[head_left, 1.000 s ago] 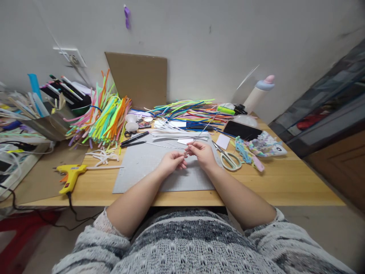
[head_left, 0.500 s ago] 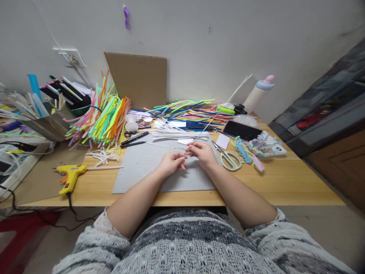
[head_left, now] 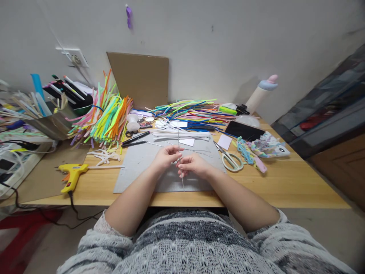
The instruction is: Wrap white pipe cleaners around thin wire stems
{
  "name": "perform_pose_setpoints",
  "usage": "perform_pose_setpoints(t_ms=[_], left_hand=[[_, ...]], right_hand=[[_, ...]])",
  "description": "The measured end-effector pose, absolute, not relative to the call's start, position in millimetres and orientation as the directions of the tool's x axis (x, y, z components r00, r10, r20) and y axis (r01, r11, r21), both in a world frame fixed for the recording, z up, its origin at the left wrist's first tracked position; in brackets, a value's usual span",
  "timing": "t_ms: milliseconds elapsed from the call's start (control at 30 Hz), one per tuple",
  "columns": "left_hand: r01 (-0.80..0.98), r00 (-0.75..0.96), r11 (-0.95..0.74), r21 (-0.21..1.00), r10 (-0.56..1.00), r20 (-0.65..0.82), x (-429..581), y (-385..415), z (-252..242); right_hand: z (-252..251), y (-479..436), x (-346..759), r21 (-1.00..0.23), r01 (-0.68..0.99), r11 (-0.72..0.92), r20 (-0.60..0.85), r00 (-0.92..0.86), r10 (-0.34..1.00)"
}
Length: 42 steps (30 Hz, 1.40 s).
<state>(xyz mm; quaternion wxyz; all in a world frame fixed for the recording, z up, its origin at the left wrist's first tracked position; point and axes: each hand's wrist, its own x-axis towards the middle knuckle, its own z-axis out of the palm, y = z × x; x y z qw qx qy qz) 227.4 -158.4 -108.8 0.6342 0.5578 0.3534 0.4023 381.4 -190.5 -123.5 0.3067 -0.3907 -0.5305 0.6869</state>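
Observation:
My left hand and my right hand are close together over a grey cutting mat. Both are closed on a thin pale wire, which runs up past the left fingertips and down below the right fingers. The fingers partly cover where the wire is gripped. More thin wire stretches across the mat just beyond my hands; whether it joins the held piece I cannot tell. Scissors with pale handles lie to the right of my right hand.
A yellow glue gun lies at left, its stick reaching toward the mat. Behind are bundled colourful pipe cleaners, white strips and black pens. A phone and a pastel crafted piece sit at right.
The wire pointed up to the right; now it stands nearly upright, its lower end below my right hand. My right hand has moved down and left, my left slightly up.

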Motion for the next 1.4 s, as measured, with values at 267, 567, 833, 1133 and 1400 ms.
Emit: perform_pose_setpoints(t_ms=[267, 567, 833, 1133, 1400], left_hand=[[-0.159, 0.299, 0.067, 0.985, 0.954, -0.017, 218.9, -147.4, -109.0], [-0.267, 0.105, 0.093, 0.959, 0.992, -0.067, 190.9, -130.5, -98.1], [-0.392, -0.076, 0.005, 0.92, 0.996, -0.038, 167.5, -119.3, -88.9], [-0.486, -0.311, -0.088, 0.869, 0.947, -0.078, 138.3, -105.5, -82.9], [-0.406, -0.388, -0.074, 0.911, 0.916, -0.099, 142.6, -103.5, -87.5]], right_hand=[[-113.4, -192.8, 387.5, -0.95, 0.088, -0.299, -0.288, -0.618, 0.731], [-111.1, -196.3, 390.8, -0.92, 0.218, -0.326, -0.375, -0.733, 0.568], [-120.0, -196.0, 392.8, -0.89, 0.286, -0.355, -0.436, -0.761, 0.48], [-120.2, -200.8, 390.1, -0.878, 0.371, -0.302, -0.474, -0.759, 0.446], [-106.0, -202.3, 398.5, -0.825, 0.561, -0.073, -0.509, -0.68, 0.528]])
